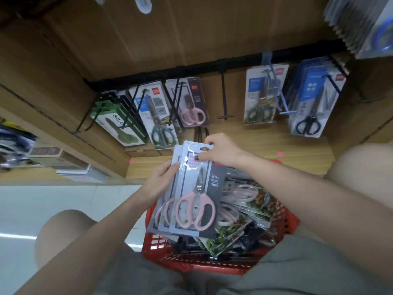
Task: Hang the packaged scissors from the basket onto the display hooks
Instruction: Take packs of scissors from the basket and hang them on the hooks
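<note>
My left hand (158,179) grips a fanned stack of pink-handled scissors packs (191,194) by its left edge, fingers curled round the side, held above the red basket (282,222) between my knees. My right hand (221,153) pinches the top of the front pack at its hang hole, thumb on the face, fingers behind. More packs lie loose in the basket below. Risk: the stack looks like about three cards, slightly splayed, so pulling the front one could drag the next along and drop it back in the basket or onto the floor; the glossy blister probably slips. Other risk is missing the hole on the hook, since the slot is small and my fingers partly cover it. The matching pink scissors pack on display (191,105) hangs on a hook left of centre; just right of it stands an empty black hook (224,99) with open board around it. Neighbouring hooks poke forward with cross-tips, so a raised card could snag on them. The black rail (191,70) caps the room above, the wooden shelf edge (255,145) lies just beyond my right hand.
</note>
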The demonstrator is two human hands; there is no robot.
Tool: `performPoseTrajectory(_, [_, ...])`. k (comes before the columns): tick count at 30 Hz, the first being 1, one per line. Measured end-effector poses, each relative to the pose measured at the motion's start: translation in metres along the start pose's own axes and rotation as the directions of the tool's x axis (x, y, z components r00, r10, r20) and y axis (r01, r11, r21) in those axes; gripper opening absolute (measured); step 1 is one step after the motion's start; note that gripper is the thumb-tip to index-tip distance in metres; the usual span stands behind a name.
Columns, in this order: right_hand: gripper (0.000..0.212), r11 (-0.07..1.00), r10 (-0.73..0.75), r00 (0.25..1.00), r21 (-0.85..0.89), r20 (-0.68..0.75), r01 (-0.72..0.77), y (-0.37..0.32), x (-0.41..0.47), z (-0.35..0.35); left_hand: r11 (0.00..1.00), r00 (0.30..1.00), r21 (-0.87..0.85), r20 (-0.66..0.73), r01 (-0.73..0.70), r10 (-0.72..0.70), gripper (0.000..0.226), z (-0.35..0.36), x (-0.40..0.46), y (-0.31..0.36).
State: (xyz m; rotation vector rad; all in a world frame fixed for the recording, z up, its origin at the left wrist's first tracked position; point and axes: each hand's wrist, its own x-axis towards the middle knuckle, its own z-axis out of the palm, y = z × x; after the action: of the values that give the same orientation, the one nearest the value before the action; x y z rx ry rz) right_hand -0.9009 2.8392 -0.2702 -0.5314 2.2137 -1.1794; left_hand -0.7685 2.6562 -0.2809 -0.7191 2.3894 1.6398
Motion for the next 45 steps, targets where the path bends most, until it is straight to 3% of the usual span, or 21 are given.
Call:
performPoseTrajectory(4, [0.041,0.996,0.019,1.0,0.084,-0.019,-0.018,-0.001,0.016,0.002,0.999,0.999,0.011,-0.03,0.036,-0.036,0.031,0.0,-0.002,0.018])
performPoseTrajectory(10, [0.043,1.0,-0.013,0.994,-0.003,-0.109,0.013,-0.004,0.03,0.015,1.0,0.996,0.02,-0.092,-0.015,0.017,0.026,0.005,-0.003,0.021])
performPoseTrajectory(17, [0.039,0.96,0.169,0.964,0.255,-0.203,-0.114,0.002,0.037,0.011,0.999,1.0,0.036,0.012,0.013,-0.014,0.03,-0.017,0.014,0.016])
performPoseTrajectory(21, [0.045,0.892,0.32,0.945,0.355,-0.06,-0.279,0.018,0.028,0.016,1.0,1.0,-0.019,-0.015,-0.005,0.004,0.033,-0.03,0.024,0.023])
performPoseTrajectory(24, [0.031,0.783,0.312,0.94,0.524,0.137,-0.336,0.023,0.018,0.034,0.996,1.0,-0.087,-0.002,0.025,-0.025,0.03,-0.039,0.026,0.017])
performPoseTrajectory(31, [0.008,0.767,0.226,0.972,0.604,0.062,-0.217,0.027,0.007,0.04,0.986,0.997,-0.149,0.033,0.073,-0.068,0.036,-0.036,0.036,0.01])
performPoseTrajectory(35, [0.012,0.814,0.155,0.988,0.568,-0.014,-0.12,0.028,0.001,0.039,0.979,0.999,-0.199,-0.007,0.049,-0.052,0.045,-0.03,0.044,0.008])
performPoseTrajectory(39, [0.025,0.891,0.049,0.995,0.455,-0.086,-0.005,0.018,0.001,0.039,0.964,0.997,-0.264,-0.065,0.025,-0.043,0.029,-0.021,0.05,0.002])
performPoseTrajectory(45, [0.028,0.853,0.039,0.994,0.521,-0.1,0.019,0.009,0.001,0.05,0.966,0.982,-0.258,-0.175,0.021,-0.068,0.039,-0.025,0.05,-0.005])
